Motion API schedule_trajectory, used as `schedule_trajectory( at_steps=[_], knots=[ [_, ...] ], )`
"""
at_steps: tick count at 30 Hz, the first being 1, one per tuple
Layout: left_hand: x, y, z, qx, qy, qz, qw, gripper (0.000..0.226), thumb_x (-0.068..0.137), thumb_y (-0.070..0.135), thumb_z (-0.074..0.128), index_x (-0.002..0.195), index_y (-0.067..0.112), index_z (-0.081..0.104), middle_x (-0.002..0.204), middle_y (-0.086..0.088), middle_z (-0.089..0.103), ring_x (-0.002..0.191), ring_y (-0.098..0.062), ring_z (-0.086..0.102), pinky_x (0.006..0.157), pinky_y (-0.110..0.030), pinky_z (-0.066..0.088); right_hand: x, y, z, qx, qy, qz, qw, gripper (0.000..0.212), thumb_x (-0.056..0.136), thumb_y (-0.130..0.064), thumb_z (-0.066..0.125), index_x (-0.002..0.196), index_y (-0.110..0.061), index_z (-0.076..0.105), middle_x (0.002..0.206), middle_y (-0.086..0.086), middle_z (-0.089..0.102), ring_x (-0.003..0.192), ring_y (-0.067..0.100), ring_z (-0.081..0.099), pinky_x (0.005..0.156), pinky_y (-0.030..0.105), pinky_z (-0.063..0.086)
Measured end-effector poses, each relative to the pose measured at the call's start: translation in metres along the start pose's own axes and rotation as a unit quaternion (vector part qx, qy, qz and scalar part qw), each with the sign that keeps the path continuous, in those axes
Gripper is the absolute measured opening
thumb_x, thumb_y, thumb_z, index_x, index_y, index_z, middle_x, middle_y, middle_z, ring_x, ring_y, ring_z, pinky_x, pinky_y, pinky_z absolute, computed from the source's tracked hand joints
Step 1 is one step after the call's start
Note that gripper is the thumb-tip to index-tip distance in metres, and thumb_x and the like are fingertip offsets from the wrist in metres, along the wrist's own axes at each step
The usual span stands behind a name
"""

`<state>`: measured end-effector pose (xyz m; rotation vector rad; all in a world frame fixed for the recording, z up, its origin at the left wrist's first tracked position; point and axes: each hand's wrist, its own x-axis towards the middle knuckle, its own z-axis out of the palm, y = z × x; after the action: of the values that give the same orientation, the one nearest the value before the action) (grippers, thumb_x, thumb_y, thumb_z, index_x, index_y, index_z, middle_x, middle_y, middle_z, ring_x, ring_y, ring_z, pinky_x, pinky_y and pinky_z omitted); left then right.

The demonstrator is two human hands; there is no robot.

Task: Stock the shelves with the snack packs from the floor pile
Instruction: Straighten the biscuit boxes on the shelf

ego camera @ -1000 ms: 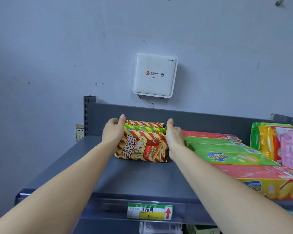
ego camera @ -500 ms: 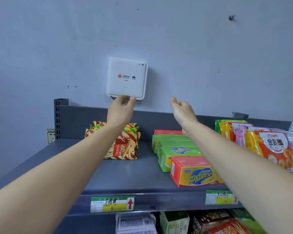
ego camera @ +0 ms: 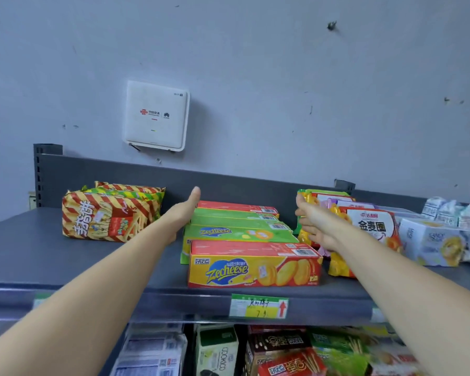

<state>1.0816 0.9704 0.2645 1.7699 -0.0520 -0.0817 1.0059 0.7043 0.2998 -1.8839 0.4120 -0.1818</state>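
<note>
- The left hand (ego camera: 183, 213) is reaching in flat, fingers straight and together, edge-on along the left side of the row of Zecheese boxes (ego camera: 254, 267). Its palm is turned away, so I cannot tell if it is actually touching.
- The right hand (ego camera: 314, 223) is hovering at three o'clock of that row with its fingers loosely spread, gripping nothing. It is overlapping the orange-and-yellow bags (ego camera: 372, 226), and whether it is touching them is impossible to tell.
- The striped snack packs (ego camera: 109, 213) are sitting stacked on the grey shelf (ego camera: 38, 253) at nine o'clock of the left hand, apart from it. The front pack is hiding most of the ones behind.
- The boxes are running front to back, a red-and-yellow one leading and green ones behind it. Only the tops of the rear boxes are showing.
- The white packs (ego camera: 432, 240) at the three o'clock edge are getting cut off by the frame, and their print is too blurred to read.
- The price label (ego camera: 258, 305) is hanging below the front box, its handwriting hard to make out.
- The lower-shelf goods (ego camera: 255, 354) at six o'clock are blurring and running out of frame.
</note>
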Motion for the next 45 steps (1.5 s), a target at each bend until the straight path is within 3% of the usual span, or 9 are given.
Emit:
schedule_trajectory(
  at_steps=[2, 6, 13, 18, 23, 29, 34, 38, 45],
  knots=[
    [-0.001, 0.000, 0.006, -0.045, -0.014, -0.010, 0.999, 0.070, 0.085, 0.077, 0.032, 0.094, 0.014, 0.059, 0.100, -0.004, 0.067, 0.101, -0.026, 0.063, 0.103, -0.045, 0.044, 0.005, 0.007, -0.005, 0.026, -0.040, 0.013, 0.999, 0.078, 0.094, -0.064, 0.032, 0.151, -0.011, 0.026, 0.159, 0.012, 0.020, 0.147, 0.026, 0.017, 0.118, 0.041, 0.017],
    [0.002, -0.004, 0.009, -0.095, -0.059, -0.042, 0.993, 0.069, 0.088, 0.073, 0.032, 0.095, 0.012, 0.063, 0.073, -0.008, 0.074, 0.066, -0.024, 0.071, 0.069, -0.037, 0.057, 0.013, 0.014, -0.004, 0.078, -0.089, 0.046, 0.992, 0.088, 0.090, -0.070, 0.028, 0.153, -0.010, 0.015, 0.160, 0.012, 0.014, 0.147, 0.026, 0.017, 0.118, 0.043, 0.023],
    [0.013, -0.002, 0.013, -0.118, -0.109, -0.064, 0.985, 0.072, 0.086, 0.073, 0.034, 0.103, 0.010, 0.062, 0.074, -0.008, 0.074, 0.063, -0.024, 0.072, 0.056, -0.034, 0.058, 0.016, 0.013, 0.002, 0.115, -0.089, 0.073, 0.987, 0.095, 0.088, -0.074, 0.027, 0.153, -0.006, 0.012, 0.155, 0.015, 0.030, 0.138, 0.030, 0.038, 0.094, 0.042, 0.044],
    [0.016, 0.001, 0.018, -0.110, -0.126, -0.071, 0.983, 0.072, 0.085, 0.075, 0.032, 0.101, 0.011, 0.061, 0.080, -0.009, 0.075, 0.071, -0.027, 0.072, 0.064, -0.038, 0.060, 0.028, 0.016, 0.001, 0.095, -0.057, 0.075, 0.991, 0.091, 0.090, -0.072, 0.028, 0.150, -0.003, 0.024, 0.153, 0.015, 0.034, 0.138, 0.029, 0.038, 0.102, 0.043, 0.042],
    [0.019, 0.002, 0.014, -0.101, -0.093, -0.078, 0.988, 0.066, 0.088, 0.073, 0.028, 0.085, 0.013, 0.054, 0.059, -0.005, 0.071, 0.055, -0.021, 0.070, 0.062, -0.036, 0.058, 0.028, 0.009, 0.011, 0.124, -0.065, 0.079, 0.987, 0.077, 0.094, -0.065, 0.028, 0.146, -0.008, 0.030, 0.140, 0.012, 0.050, 0.097, 0.015, 0.057, 0.060, 0.033, 0.048],
    [0.015, 0.010, 0.020, -0.086, -0.133, -0.091, 0.983, 0.073, 0.088, 0.074, 0.024, 0.073, 0.010, 0.056, 0.050, -0.003, 0.062, 0.040, -0.017, 0.062, 0.039, -0.022, 0.048, 0.036, 0.011, 0.014, 0.151, -0.085, 0.085, 0.981, 0.080, 0.093, -0.068, 0.025, 0.141, -0.005, 0.037, 0.119, 0.009, 0.060, 0.075, 0.023, 0.064, 0.065, 0.035, 0.052],
    [0.010, 0.008, 0.017, -0.082, -0.125, -0.092, 0.984, 0.073, 0.088, 0.074, 0.024, 0.091, 0.009, 0.059, 0.064, -0.005, 0.071, 0.057, -0.020, 0.070, 0.050, -0.028, 0.055, 0.028, 0.010, 0.014, 0.150, -0.063, 0.086, 0.983, 0.081, 0.094, -0.066, 0.028, 0.148, -0.006, 0.026, 0.118, 0.010, 0.062, 0.078, 0.022, 0.064, 0.061, 0.035, 0.049],
    [-0.002, 0.008, 0.017, -0.078, -0.092, -0.078, 0.990, 0.058, 0.093, 0.066, 0.029, 0.079, 0.013, 0.050, 0.058, -0.003, 0.071, 0.075, -0.024, 0.067, 0.069, -0.036, 0.055, 0.020, 0.011, 0.011, 0.135, -0.056, 0.080, 0.986, 0.079, 0.095, -0.064, 0.029, 0.149, -0.006, 0.022, 0.124, 0.005, 0.055, 0.086, 0.014, 0.058, 0.057, 0.033, 0.046],
    [-0.020, 0.011, 0.021, -0.102, -0.093, -0.097, 0.986, 0.062, 0.090, 0.069, 0.032, 0.084, 0.011, 0.051, 0.060, -0.006, 0.071, 0.052, -0.021, 0.070, 0.045, -0.033, 0.057, 0.011, 0.020, 0.003, 0.125, -0.107, 0.071, 0.984, 0.077, 0.094, -0.064, 0.029, 0.146, -0.007, 0.029, 0.094, 0.011, 0.061, 0.080, 0.024, 0.065, 0.065, 0.035, 0.052]
  ],
)
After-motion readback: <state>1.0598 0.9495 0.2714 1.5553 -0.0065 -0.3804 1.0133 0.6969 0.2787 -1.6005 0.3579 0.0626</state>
